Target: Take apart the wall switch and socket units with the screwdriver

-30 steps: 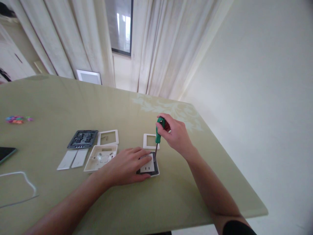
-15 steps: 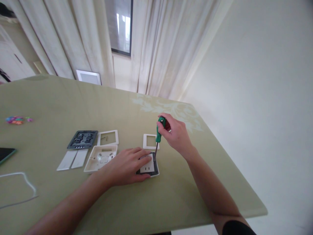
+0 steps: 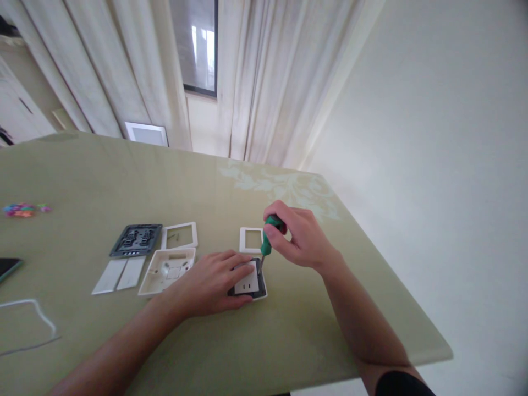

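While a green table spreads beneath both hands, an open white box sits left of the left hand, with a dark panel farther left. The left hand holds down a socket beneath its fingers. Just beyond those fingertips lies a small white frame. The right hand grasps a steeply tilted screwdriver, its tip at the socket's right side.

The right hand has come down a bit near the middle of the frame. The green screwdriver leans more, and its handle is closer to the plug plate, so less of its metal stick shows. The bright little bits at far left now sit lower and nearer the edge.
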`<action>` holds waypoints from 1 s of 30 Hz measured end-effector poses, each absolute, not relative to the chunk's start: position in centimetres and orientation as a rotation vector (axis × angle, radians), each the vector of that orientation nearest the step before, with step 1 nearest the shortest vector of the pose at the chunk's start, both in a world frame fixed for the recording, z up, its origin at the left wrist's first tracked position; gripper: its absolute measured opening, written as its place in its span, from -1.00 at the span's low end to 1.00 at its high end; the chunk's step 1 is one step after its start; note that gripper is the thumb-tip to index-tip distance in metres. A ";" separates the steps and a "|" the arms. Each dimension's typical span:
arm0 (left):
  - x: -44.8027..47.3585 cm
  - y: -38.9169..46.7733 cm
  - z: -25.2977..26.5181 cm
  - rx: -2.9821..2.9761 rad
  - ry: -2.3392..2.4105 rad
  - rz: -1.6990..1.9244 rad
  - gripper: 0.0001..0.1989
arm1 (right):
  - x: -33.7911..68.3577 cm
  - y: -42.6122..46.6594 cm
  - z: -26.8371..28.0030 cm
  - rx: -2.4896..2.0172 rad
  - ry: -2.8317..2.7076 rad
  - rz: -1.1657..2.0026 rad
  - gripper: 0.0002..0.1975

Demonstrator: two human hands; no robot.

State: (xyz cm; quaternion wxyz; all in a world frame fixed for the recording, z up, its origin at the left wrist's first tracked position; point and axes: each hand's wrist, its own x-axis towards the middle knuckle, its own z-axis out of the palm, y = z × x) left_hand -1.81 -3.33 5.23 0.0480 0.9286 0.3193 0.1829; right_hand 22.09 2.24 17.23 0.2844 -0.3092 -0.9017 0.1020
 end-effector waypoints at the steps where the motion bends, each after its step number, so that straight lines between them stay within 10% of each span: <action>1: -1.8 -3.3 5.3 2.829 0.977 0.558 -0.54 | 22.2 1.9 17.5 -0.842 -2.440 0.227 -0.81; 30: -2.0 -3.6 6.1 2.449 1.095 0.419 -0.36 | 22.5 0.3 19.4 -0.600 -2.530 0.341 -0.83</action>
